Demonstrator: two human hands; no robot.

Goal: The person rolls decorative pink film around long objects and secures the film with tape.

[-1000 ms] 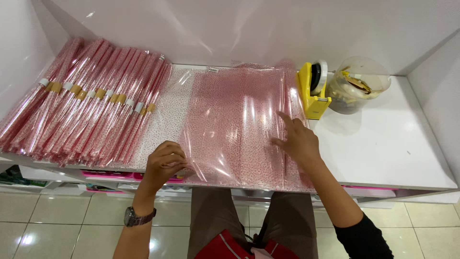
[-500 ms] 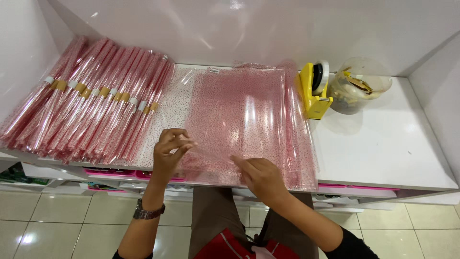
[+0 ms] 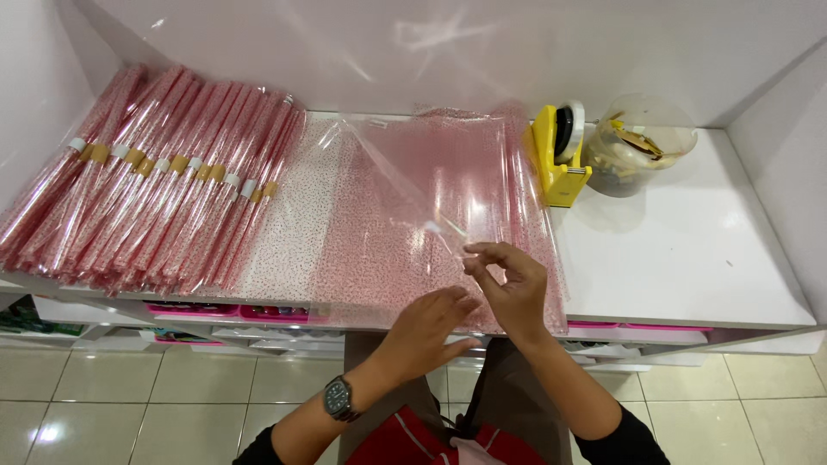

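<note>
Cellophane sheets [image 3: 405, 215], pink-dotted, stacked mid-counter [image 3: 689, 258]. Right hand [image 3: 508, 288] pinches the top sheet's near edge; left hand [image 3: 426, 331] flat, fingers spread, beside it. Clear tub [image 3: 642, 146] at 2 o'clock holds brownish scraps; yellow tape dispenser [image 3: 556, 159] touching it. Rolled wraps [image 3: 146, 189] at 10 o'clock.

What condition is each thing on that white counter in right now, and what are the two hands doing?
Clear sheet: partly lifted off the stack, one corner raised.
Stack of pink dotted sheets: lying flat, overhanging the counter's front edge.
Rolled wrappers: rolled up, banded, laid side by side.
Tape dispenser: upright, roll loaded.
Plastic jar: open, partly filled.
Left hand: fingers extended at the sheets' near edge.
Right hand: pinching the clear sheet's edge.
</note>
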